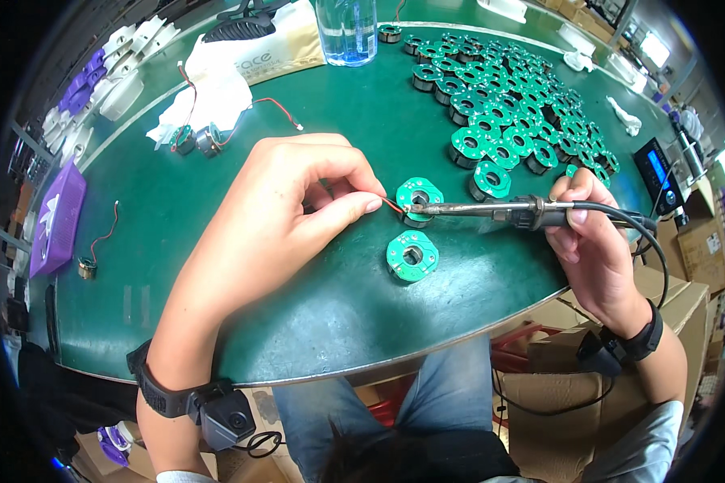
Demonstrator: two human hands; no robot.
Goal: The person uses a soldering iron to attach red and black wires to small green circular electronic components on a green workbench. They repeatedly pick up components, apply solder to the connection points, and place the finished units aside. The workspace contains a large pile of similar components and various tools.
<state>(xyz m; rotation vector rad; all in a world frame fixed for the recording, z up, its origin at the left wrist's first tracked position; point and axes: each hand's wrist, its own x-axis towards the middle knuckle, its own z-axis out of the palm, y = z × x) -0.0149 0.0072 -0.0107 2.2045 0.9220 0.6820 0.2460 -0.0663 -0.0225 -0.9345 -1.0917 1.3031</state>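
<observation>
Between thumb and fingers, my left hand [318, 189] pinches a thin red and dark wire [392, 206] whose end meets a green ring-shaped circuit board [421, 191] on a dark motor-like body. My right hand [592, 229] is closed round the handle of a soldering iron [491, 211]. The iron's tip lies at the left lower part of that same board, by the wire end. Just nearer to me sits a second round green board [412, 256], touched by neither hand. Whether the wire is joined to the board is too small to tell.
Many similar board units [503, 113] crowd the green table [298, 342] at far right. Farther left lie wired units [208, 139] beside white tissue, a clear water bottle [346, 32] and a purple basket [58, 217]. A soldering station [659, 179] with a blue display stands at right; the iron's cable hangs nearby.
</observation>
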